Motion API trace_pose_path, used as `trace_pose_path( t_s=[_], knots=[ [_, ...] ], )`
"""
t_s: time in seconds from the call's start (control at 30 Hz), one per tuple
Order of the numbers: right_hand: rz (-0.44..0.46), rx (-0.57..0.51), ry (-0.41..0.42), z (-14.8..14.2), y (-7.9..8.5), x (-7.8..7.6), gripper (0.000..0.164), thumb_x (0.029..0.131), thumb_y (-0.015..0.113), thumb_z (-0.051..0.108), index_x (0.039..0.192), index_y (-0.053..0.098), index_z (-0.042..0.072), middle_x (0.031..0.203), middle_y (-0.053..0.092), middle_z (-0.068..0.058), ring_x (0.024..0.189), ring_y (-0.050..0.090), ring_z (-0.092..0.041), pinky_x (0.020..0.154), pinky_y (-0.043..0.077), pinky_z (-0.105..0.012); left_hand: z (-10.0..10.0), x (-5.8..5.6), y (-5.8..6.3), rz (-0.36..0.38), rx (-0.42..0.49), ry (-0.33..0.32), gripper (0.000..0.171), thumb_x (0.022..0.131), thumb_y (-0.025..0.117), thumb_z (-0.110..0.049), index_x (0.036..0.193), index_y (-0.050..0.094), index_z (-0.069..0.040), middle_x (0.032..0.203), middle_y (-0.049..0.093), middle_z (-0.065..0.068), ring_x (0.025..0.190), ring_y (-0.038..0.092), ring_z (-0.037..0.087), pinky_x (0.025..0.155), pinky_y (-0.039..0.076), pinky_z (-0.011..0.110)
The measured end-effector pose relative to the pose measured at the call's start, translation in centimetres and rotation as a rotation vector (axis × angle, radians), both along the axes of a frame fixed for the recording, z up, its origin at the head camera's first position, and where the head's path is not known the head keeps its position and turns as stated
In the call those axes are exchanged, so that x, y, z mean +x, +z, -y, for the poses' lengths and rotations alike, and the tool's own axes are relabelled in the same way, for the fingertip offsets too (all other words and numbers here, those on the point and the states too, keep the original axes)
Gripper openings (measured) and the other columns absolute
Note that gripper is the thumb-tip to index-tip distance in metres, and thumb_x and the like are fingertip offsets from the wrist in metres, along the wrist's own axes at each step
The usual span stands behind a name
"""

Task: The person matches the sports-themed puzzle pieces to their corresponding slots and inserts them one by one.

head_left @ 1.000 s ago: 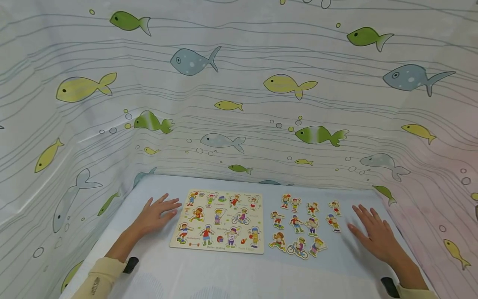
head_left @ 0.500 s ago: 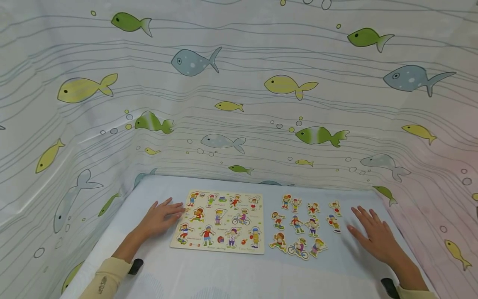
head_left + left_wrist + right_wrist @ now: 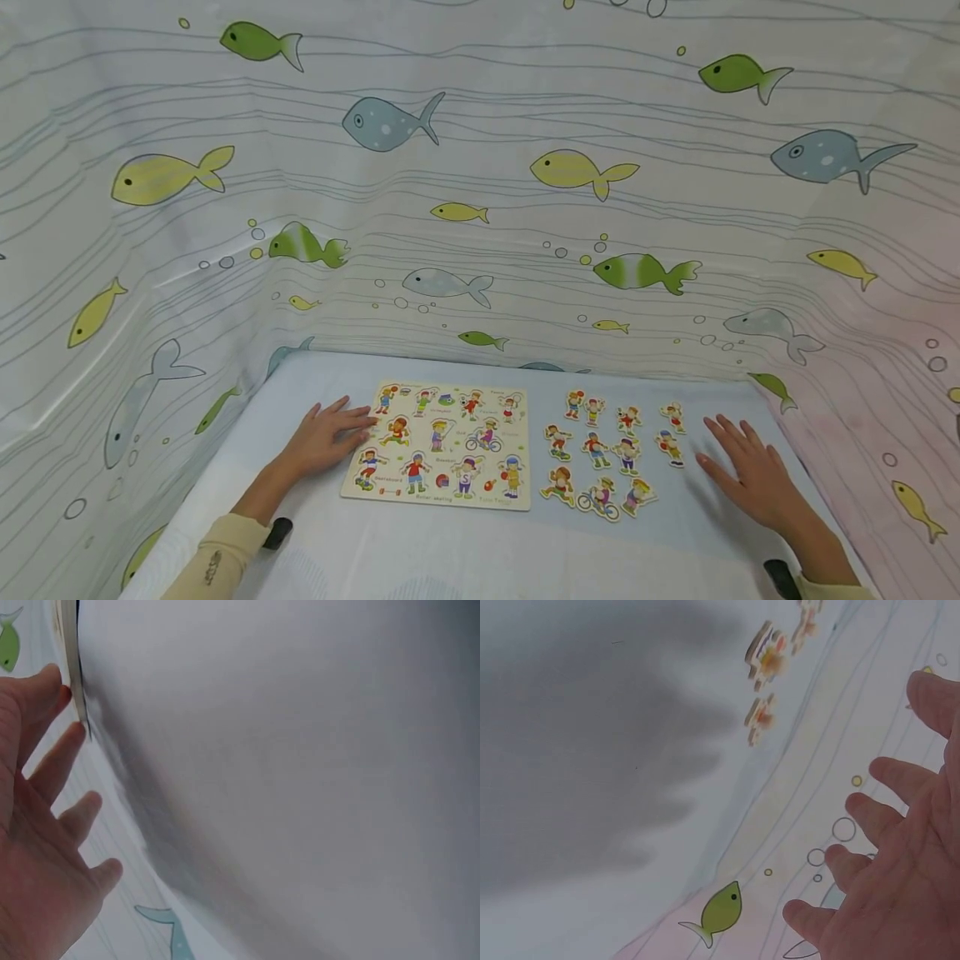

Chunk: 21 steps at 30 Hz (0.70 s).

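Spread left hand (image 3: 324,439) seemingly touches the board (image 3: 419,430); spread right hand (image 3: 752,475) hovers beside 11 pieces (image 3: 596,451).

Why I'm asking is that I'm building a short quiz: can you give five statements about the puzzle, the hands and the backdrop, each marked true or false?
1. The puzzle board lies to the left of the loose pieces. True.
2. The right hand grips a loose piece. False: it holds nothing.
3. The left hand is nearer the puzzle board than the right hand is. True.
4. The bicycle piece lies on the puzzle board. False: it lies on the table.
5. The backdrop shows printed fish. True.
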State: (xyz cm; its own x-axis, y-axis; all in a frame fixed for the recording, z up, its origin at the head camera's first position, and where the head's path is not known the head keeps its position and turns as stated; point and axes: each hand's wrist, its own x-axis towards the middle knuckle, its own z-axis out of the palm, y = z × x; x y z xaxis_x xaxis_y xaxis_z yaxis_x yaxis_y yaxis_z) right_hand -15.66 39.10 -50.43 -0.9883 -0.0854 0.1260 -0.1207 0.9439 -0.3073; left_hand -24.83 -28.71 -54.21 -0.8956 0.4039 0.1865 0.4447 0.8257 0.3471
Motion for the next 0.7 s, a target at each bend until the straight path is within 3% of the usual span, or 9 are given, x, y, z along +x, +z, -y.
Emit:
trace_pose_path(
  t_s=[0.7],
  knots=[
    [0.022, 0.009, -0.007, 0.28, 0.03, 0.13, 0.071, 0.099, 0.054, 0.046, 0.153, 0.031, 0.006, 0.152, 0.027, -0.033, 0.142, 0.005, -0.056, 0.099, 0.003, -0.082, 0.27, -0.01, 0.01, 0.036, 0.032, -0.016, 0.038, 0.094, 0.067, -0.034, 0.127, 0.069, -0.016, 0.136, 0.059, 0.012, 0.13, 0.042, 0.052, 0.096, 0.026, 0.079]
  ],
)
